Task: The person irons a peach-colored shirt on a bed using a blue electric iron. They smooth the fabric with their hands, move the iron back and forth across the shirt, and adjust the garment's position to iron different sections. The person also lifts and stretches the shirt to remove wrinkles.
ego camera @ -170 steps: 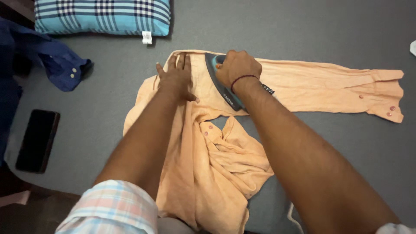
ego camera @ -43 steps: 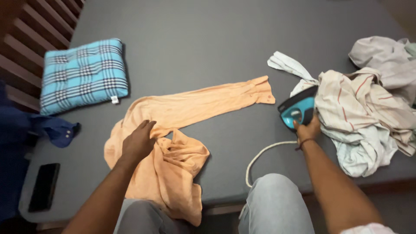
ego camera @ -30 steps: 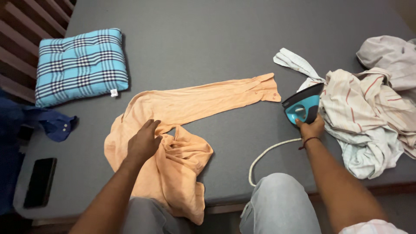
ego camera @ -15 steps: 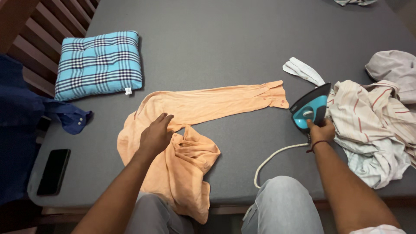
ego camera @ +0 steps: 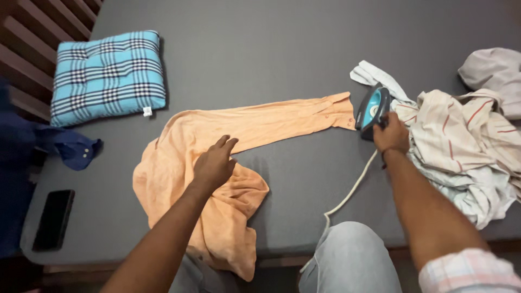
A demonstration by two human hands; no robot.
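An orange shirt (ego camera: pixel 179 163) lies crumpled on the grey surface (ego camera: pixel 282 49), one long sleeve (ego camera: pixel 282 116) stretched out to the right. My left hand (ego camera: pixel 215 163) rests on the bunched body of the shirt, fingers spread. At the sleeve's cuff my right hand (ego camera: pixel 391 135) grips a teal and dark clothes iron (ego camera: pixel 372 108), which stands tilted up on its heel. A white cord (ego camera: pixel 347 192) runs from the iron down toward my knee.
A heap of striped pale clothes (ego camera: pixel 467 146) lies right of the iron. A blue checked cushion (ego camera: pixel 106 73) sits at the back left, a dark blue shirt (ego camera: pixel 70 152) and a black phone (ego camera: pixel 51 220) at the left edge. Wooden slats (ego camera: pixel 32 32) border the far left.
My right hand has swung the iron upright and a little left, close to the sleeve cuff. My left hand has shifted slightly right on the shirt, and the bunched cloth lies flatter.
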